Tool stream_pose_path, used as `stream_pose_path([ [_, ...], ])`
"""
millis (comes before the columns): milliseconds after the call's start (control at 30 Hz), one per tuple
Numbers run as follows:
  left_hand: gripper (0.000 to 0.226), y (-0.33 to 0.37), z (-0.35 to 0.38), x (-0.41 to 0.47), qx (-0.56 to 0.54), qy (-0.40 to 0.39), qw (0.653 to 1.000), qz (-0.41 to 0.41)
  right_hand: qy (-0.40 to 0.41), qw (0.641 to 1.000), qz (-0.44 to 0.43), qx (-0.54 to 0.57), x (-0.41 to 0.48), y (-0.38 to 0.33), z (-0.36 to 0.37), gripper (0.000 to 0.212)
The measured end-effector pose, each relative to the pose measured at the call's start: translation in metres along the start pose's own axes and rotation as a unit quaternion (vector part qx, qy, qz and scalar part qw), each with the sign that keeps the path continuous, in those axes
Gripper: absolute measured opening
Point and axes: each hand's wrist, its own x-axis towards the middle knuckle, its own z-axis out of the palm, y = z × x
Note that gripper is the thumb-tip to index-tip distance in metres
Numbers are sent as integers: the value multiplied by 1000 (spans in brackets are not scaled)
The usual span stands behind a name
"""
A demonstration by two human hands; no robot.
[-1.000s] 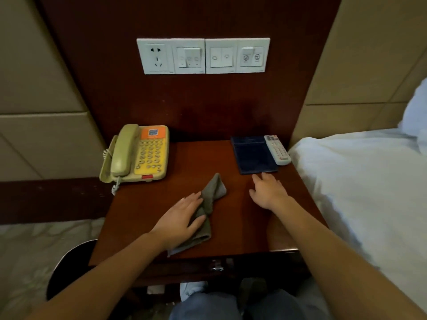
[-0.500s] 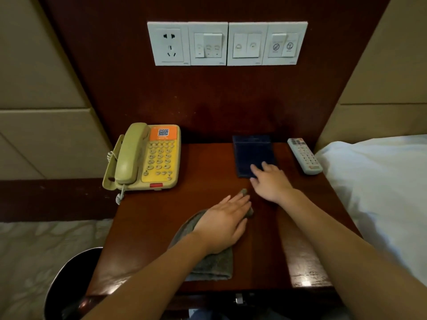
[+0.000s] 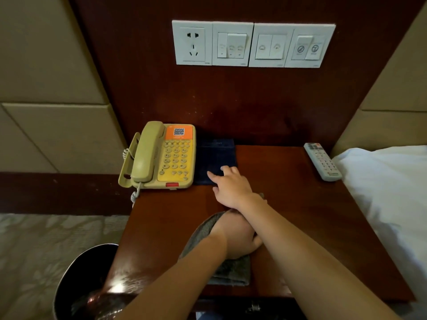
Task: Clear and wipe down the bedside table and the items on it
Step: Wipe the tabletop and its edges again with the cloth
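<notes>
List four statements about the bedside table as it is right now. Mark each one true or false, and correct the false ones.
1. The right hand has its fingers on the dark blue folder. True.
2. The remote lies on top of the folder. False: it lies apart from the folder, at the right edge of the table, next to the bed.
3. The left hand rests on the grey cloth. True.
4. The handset is lifted off the telephone. False: it sits in its cradle.
</notes>
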Motion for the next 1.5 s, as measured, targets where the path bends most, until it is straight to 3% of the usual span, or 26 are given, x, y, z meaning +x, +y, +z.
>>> stream_pose_path([
  [233, 59, 4, -10, -5, -28, 28, 999, -11, -6, 1000, -21, 5, 0, 2, -2, 57],
  [333, 46, 5, -10, -6, -51, 95, 994, 14, 67, 998, -14, -4, -6, 33, -9, 55],
  [433, 55, 4, -8, -5, -44, 128, 990, 31, 113, 983, 121, -80, -19, 101, -18, 58],
  [533, 56, 4, -7, -5, -46, 127, 990, 26, 70, 946, 301, -104, -43, 175, -19, 66],
  [600, 56, 3, -7, -3, -41, 125, 991, 27, 31, 933, 352, -62, -61, 208, -17, 64],
  [667, 56, 2, -8, 2, -33, 122, 992, 25, 18, 939, 342, -29, -70, 220, -17, 59],
  [767, 56, 2, -10, 7, -29, 123, 992, 23, 72, 951, 297, -46, -66, 212, -20, 50],
  [933, 56, 5, -10, 7, -34, 133, 990, 26, 99, 964, 243, 34, -46, 165, -21, 52],
  [1267, 57, 2, -8, 10, -20, 132, 991, 31, 104, 990, 85, 35, -4, 78, -14, 54],
  [1500, 56, 0, -3, 11, -3, 144, 989, 35, 98, 991, 77, 43, 3, 70, -11, 54],
])
